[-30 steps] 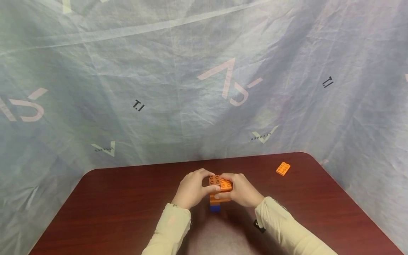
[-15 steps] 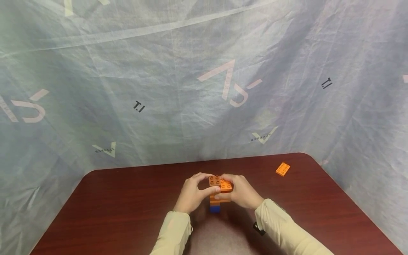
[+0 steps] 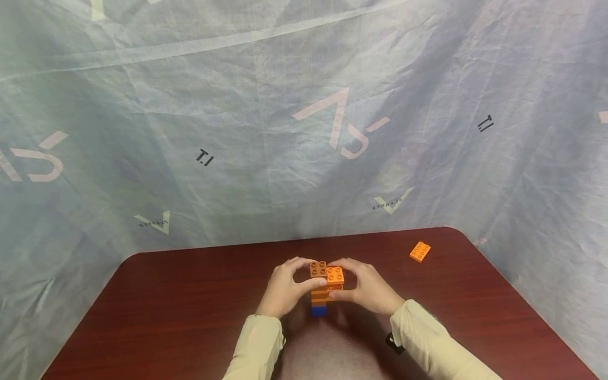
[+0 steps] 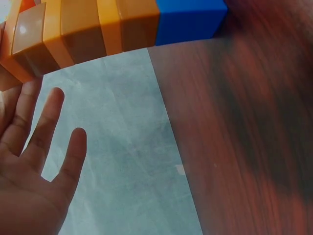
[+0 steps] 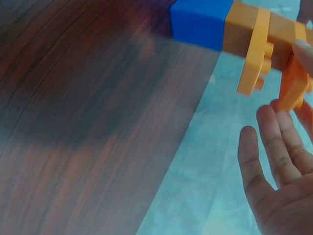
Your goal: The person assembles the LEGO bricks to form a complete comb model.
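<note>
A narrow tower of building bricks (image 3: 319, 296) stands upright on the table: blue at the bottom (image 5: 202, 23), then brown bricks and orange plates in turn. Orange plates (image 5: 254, 54) jut out on the right, and a brown brick (image 3: 318, 269) tops the left side. My left hand (image 3: 283, 291) holds that upper part between thumb and forefinger. Around the jutting upper orange plate (image 3: 335, 275) curve the thumb and forefinger of my right hand (image 3: 370, 287); how firmly they touch is hard to see. In both wrist views the other fingers extend loosely.
One loose orange plate (image 3: 420, 252) lies studs up near the back right of the dark red table (image 3: 190, 306). A grey printed cloth (image 3: 266, 158) hangs behind and around the table.
My right hand has shifted slightly right, its forefinger uncovering the orange plate's studs and its thumb sliding outward. My left hand stays on the tower. The loose plate has not moved.
</note>
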The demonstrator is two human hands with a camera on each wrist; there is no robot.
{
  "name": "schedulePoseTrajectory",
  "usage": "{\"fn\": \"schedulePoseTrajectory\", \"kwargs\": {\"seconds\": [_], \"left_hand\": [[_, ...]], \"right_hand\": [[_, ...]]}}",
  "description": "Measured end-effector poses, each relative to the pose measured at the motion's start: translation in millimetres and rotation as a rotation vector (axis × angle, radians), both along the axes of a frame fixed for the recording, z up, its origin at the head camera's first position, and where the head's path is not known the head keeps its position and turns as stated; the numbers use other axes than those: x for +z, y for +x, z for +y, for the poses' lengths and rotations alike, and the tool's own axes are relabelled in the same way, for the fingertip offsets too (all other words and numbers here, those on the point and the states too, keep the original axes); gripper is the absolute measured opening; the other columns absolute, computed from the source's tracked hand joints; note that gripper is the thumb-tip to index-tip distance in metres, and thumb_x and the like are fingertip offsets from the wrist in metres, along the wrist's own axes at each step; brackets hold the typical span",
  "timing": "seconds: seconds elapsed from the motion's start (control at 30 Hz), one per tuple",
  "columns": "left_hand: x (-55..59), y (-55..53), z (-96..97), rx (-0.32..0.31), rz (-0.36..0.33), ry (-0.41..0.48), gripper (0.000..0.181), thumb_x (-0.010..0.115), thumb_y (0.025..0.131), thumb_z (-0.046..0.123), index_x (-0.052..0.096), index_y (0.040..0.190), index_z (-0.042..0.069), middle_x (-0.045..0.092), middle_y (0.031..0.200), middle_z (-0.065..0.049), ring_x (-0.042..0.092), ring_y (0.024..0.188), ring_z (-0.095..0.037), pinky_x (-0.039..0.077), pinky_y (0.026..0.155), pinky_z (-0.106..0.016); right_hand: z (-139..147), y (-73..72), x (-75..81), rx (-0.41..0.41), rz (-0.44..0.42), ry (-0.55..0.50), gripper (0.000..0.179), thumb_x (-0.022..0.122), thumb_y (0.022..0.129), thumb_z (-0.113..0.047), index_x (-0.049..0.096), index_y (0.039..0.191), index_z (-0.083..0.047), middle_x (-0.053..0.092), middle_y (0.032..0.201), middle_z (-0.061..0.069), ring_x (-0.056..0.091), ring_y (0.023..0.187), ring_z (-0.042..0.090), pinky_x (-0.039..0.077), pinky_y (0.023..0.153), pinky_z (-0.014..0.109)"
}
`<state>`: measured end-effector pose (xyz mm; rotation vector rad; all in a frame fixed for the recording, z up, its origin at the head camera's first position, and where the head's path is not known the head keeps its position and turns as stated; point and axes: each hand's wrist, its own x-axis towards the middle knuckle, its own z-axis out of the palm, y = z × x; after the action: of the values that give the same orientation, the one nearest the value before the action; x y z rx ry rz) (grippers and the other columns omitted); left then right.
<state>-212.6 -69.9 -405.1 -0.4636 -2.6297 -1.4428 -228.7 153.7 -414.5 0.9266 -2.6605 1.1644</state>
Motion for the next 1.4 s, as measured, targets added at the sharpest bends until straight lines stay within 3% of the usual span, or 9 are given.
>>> {"fn": "schedulePoseTrajectory", "kwargs": {"seconds": [0.13, 0.27, 0.5, 0.8, 1.13, 1.4], "left_hand": [[0.0, 0.3, 0.3, -0.002, -0.006, 0.009, 0.05, 0.081, 0.087, 0.039, 0.071, 0.125, 0.007, 0.068, 0.127, -0.012, 0.057, 0.126, -0.037, 0.044, 0.104, -0.06], [-0.9, 0.6, 1.3, -0.006, 0.0, 0.029, 0.05, 0.081, 0.087, 0.039, 0.071, 0.125, 0.007, 0.07, 0.121, -0.008, 0.061, 0.121, -0.034, 0.045, 0.104, -0.058], [-1.7, 2.7, 1.6, -0.012, -0.002, 0.048, 0.047, 0.08, 0.088, 0.039, 0.071, 0.124, 0.009, 0.07, 0.12, -0.006, 0.063, 0.116, -0.031, 0.049, 0.099, -0.056], [-3.4, 2.4, 1.7, -0.025, -0.016, 0.071, 0.048, 0.08, 0.089, 0.037, 0.07, 0.125, 0.008, 0.07, 0.119, -0.006, 0.066, 0.108, -0.029, 0.054, 0.092, -0.054], [-6.6, 2.4, 2.6, -0.021, -0.023, 0.082, 0.047, 0.079, 0.089, 0.038, 0.07, 0.126, 0.011, 0.07, 0.117, -0.003, 0.066, 0.106, -0.026, 0.056, 0.089, -0.048], [-8.3, 2.6, 2.9, -0.015, -0.003, 0.084, 0.046, 0.08, 0.089, 0.035, 0.07, 0.126, 0.008, 0.069, 0.116, -0.005, 0.069, 0.1, -0.025, 0.057, 0.085, -0.04]], "right_hand": [[17, -0.5, -2.0, 0.004, -0.048, -0.004, 0.049, 0.087, 0.082, -0.022, 0.067, 0.125, -0.01, 0.071, 0.111, -0.002, 0.068, 0.102, 0.021, 0.055, 0.089, 0.042], [36, -1.0, -4.0, -0.022, -0.076, -0.009, 0.046, 0.086, 0.083, -0.022, 0.067, 0.124, -0.011, 0.071, 0.11, 0.002, 0.068, 0.101, 0.025, 0.055, 0.089, 0.044], [71, -4.3, -6.4, -0.136, -0.063, 0.015, 0.042, 0.083, 0.087, -0.021, 0.067, 0.125, -0.014, 0.071, 0.11, -0.001, 0.068, 0.103, 0.03, 0.054, 0.087, 0.049], [123, -16.9, -12.9, -0.289, -0.126, 0.071, 0.041, 0.078, 0.091, -0.018, 0.065, 0.127, -0.006, 0.07, 0.115, 0.014, 0.069, 0.102, 0.029, 0.056, 0.081, 0.039], [166, -33.7, -23.5, -0.42, -0.135, 0.165, 0.041, 0.074, 0.093, -0.013, 0.063, 0.127, 0.007, 0.072, 0.107, 0.02, 0.069, 0.099, 0.037, 0.055, 0.081, 0.054], [182, -48.8, -31.3, -0.499, -0.144, 0.256, 0.039, 0.072, 0.092, -0.011, 0.063, 0.125, 0.008, 0.071, 0.105, 0.023, 0.067, 0.099, 0.043, 0.052, 0.08, 0.059]]}}
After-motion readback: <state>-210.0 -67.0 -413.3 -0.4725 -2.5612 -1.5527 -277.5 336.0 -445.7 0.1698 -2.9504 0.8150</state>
